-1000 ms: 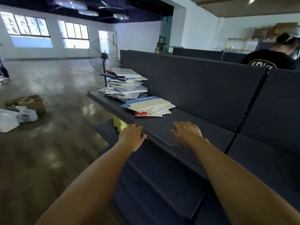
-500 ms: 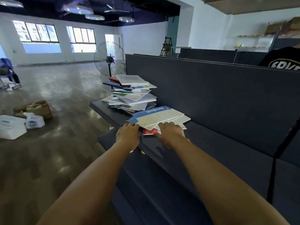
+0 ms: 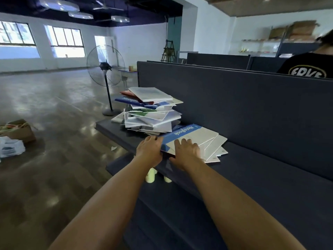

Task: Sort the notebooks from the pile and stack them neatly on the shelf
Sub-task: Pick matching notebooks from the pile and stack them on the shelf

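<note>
My left hand and right hand lie flat, grip wide, on thin, slippery notebooks near the shelf front edge; I should hold their sides.

Two bare hands reach to the dark shelf: the left hand and the right hand. Two groups of notebooks lie on that shelf: one tall messy pile at its far end, too jumbled to count, and one small fanned stack just beside the pile, with about four covers showing. Beyond the shelf's far end stands one pedestal fan. Under the shelf edge, two pale yellow objects show. One other person is behind the shelf's back panel.
</note>
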`<state>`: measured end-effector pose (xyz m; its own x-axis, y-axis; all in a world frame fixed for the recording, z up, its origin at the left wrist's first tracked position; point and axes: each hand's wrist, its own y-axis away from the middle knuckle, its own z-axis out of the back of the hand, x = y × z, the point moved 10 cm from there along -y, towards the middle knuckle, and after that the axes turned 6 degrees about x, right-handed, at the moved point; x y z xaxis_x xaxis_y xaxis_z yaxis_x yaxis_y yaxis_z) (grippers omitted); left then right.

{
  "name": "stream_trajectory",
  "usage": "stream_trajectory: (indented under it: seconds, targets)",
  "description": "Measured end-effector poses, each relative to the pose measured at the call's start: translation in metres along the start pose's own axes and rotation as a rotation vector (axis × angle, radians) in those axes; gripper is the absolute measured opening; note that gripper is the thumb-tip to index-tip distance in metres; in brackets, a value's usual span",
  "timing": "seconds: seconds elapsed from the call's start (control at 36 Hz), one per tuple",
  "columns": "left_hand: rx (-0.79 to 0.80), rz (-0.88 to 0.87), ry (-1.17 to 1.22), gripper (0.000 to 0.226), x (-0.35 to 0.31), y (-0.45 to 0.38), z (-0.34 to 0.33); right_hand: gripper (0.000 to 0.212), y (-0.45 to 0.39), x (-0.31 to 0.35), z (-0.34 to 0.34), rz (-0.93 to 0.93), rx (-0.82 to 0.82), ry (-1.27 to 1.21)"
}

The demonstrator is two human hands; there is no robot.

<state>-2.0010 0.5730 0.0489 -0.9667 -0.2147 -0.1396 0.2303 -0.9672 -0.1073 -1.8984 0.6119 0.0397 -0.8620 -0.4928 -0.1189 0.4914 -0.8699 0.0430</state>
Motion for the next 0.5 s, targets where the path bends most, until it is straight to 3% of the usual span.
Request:
stream_trajectory:
  seconds: [0.17,0.33,0.5]
  targets:
    - [0.031,-0.101,0.034,0.059,-0.002,-0.009,-0.005,0.065,-0.012,0.005,-0.005,-0.095,-0.002,0.005]
    - [-0.008,-0.142,0.045,0.065,-0.003,-0.010,-0.006,0.041,-0.011,-0.002,0.002,-0.085,0.021,0.068]
    - [-0.031,-0.127,0.062,0.069,-0.008,-0.006,-0.004,0.050,0.008,-0.018,0.003,-0.069,0.023,0.116]
